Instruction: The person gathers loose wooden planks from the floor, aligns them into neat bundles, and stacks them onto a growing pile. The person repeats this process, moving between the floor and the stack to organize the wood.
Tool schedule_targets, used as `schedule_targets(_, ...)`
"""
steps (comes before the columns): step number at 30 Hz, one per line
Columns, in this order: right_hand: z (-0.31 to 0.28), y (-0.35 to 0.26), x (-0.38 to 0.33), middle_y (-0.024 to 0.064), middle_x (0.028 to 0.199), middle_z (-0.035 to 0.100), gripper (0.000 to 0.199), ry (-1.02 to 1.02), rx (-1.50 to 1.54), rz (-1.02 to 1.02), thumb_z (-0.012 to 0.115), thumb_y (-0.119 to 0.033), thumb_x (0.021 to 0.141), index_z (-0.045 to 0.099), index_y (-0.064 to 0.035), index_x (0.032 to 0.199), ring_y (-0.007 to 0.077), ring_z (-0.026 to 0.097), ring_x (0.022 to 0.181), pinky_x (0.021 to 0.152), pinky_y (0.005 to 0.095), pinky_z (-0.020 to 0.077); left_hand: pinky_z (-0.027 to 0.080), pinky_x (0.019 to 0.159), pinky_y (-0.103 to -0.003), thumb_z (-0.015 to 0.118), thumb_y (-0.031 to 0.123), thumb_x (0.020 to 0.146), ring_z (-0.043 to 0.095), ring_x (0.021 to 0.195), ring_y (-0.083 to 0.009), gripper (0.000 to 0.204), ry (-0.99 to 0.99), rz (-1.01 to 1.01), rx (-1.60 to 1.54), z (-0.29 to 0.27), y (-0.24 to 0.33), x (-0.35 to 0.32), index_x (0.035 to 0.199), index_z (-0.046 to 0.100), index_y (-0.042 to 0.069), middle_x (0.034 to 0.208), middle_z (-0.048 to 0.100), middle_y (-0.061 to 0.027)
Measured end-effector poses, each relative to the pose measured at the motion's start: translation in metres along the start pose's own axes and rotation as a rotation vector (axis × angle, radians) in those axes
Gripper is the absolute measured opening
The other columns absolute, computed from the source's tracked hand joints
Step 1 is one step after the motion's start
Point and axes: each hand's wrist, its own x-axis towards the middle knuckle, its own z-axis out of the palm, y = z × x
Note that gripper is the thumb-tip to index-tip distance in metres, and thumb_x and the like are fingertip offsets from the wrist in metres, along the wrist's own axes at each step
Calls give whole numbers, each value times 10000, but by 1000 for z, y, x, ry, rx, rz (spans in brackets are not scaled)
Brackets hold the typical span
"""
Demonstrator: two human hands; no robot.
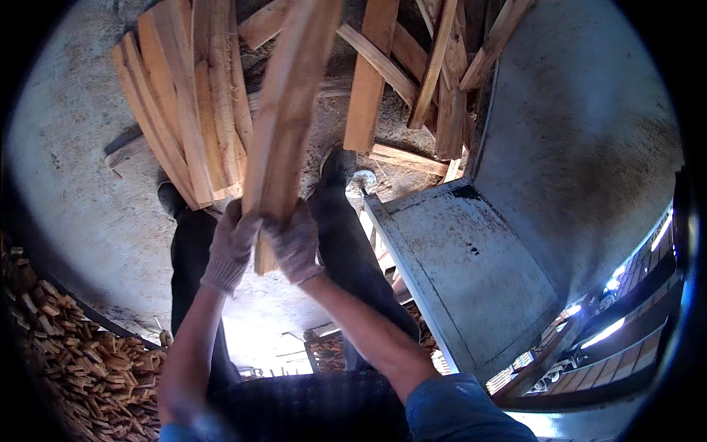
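A long wooden plank (287, 110), slightly blurred, stands tilted away from me, its far end running past the top edge of the picture. My left hand (232, 250), in a pale work glove, is closed around its near left side. On the right side, my right hand (296, 241), gloved too, grips the same plank. Between the two hands a wooden end (265, 258) pokes out below; whether it belongs to a second piece I cannot tell. Just left of the plank, several boards (193, 110) lie side by side on the floor.
More loose boards (368, 88) lie crosswise at the far right. A pale, worn metal table-like machine surface (471, 265) stands close to my right leg. Behind me at lower left is a large heap of small wood offcuts (96, 376). My legs straddle the work area.
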Motion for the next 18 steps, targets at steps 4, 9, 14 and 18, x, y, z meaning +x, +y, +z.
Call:
schedule_targets(4, 28, -36, -16, 257, 1019, 716, 792, -180, -49, -70, 834, -595, 811, 527, -2, 1237, 453, 717, 944, 772, 478, 585, 468, 1009, -295, 622, 314, 1067, 585, 1125, -132, 458, 92, 24, 82, -46, 20, -37, 1371, 563, -24, 1225, 657, -59)
schedule_targets(9, 25, -34, 62, 320, 1218, 666, 972, -270, -364, -289, 812, -547, 850, 404, 24, 1522, 451, 676, 1132, 951, 497, 559, 468, 1065, -324, 660, 353, 1043, 620, 1218, -216, 681, 201, -133, 247, -84, 3, -20, 1515, 437, -84, 1360, 646, -178)
schedule_targets(14, -128, -21, 229, 327, 1147, 699, 921, 441, -627, -333, 800, -565, 836, 499, 130, 1360, 488, 714, 1020, 861, 501, 605, 419, 1170, -405, 715, 280, 967, 517, 1422, -327, 738, 251, -38, 494, -58, 14, -28, 1563, 400, -18, 1537, 517, -235)
schedule_targets(18, -174, -65, 286, 319, 1288, 657, 830, 392, -867, -11, 793, -533, 816, 586, 65, 1352, 434, 675, 1162, 972, 511, 549, 443, 1157, -423, 715, 234, 968, 537, 1401, -338, 711, 132, -5, 448, -40, 48, -50, 1560, 405, -8, 1493, 546, -240)
